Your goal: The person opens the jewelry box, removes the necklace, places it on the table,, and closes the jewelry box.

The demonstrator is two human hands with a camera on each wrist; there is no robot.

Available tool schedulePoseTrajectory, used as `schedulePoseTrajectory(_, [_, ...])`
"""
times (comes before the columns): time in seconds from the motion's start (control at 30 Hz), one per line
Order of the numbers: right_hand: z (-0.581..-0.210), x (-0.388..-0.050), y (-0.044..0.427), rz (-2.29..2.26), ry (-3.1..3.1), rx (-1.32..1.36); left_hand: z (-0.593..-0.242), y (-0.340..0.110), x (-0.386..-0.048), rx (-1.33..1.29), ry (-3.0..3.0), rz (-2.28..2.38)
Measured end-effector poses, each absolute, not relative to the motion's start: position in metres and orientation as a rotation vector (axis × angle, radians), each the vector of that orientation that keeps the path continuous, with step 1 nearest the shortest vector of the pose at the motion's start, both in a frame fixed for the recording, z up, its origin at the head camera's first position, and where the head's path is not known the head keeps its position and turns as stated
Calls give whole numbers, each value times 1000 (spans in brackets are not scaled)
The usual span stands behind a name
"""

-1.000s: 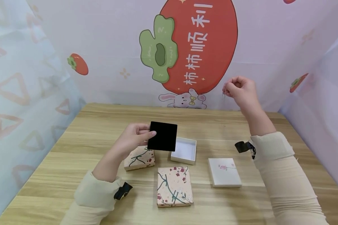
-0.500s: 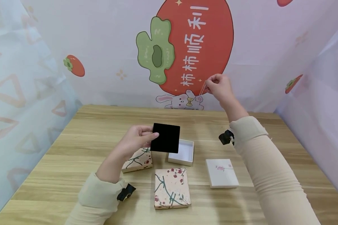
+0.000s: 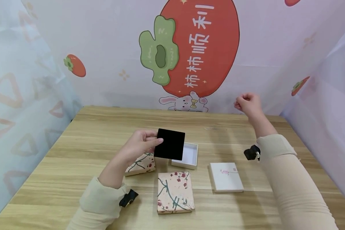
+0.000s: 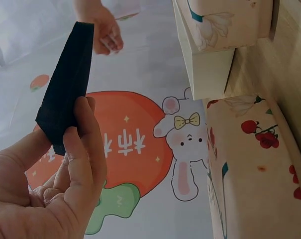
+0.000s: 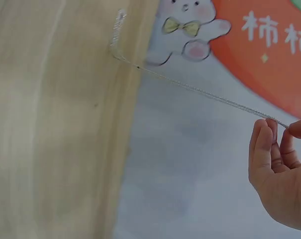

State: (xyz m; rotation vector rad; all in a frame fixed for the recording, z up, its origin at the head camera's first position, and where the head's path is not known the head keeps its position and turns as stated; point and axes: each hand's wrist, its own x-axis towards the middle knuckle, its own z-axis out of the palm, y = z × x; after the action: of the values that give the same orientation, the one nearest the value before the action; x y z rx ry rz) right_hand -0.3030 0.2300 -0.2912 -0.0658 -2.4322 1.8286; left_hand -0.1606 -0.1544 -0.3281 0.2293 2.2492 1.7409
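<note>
Two hands (image 3: 142,142) (image 3: 249,104), one black square pad (image 3: 171,145), one thin silver chain (image 5: 205,92)
Two blossom-print boxes (image 3: 176,192) (image 3: 141,164), two white square boxes (image 3: 226,178) (image 3: 190,155).

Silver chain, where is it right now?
In the right wrist view, the silver chain runs from the right hand, at the picture's right, to the table near its back edge.

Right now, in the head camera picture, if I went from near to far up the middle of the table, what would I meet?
The nearer blossom-patterned box → the open white box → the lying end of the silver chain → the rabbit picture on the back wall.
</note>
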Motion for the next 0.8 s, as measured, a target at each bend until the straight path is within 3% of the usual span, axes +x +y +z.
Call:
schedulePoseTrajectory(0.43, [-340, -297, 296, 1775, -2580, -325, -332, -156, -160, 199, 2226, 1725])
schedulePoseTrajectory(0.8, [-364, -306, 318, 1630, -2742, -524, -334, -157, -159, 209, 2221, 1729])
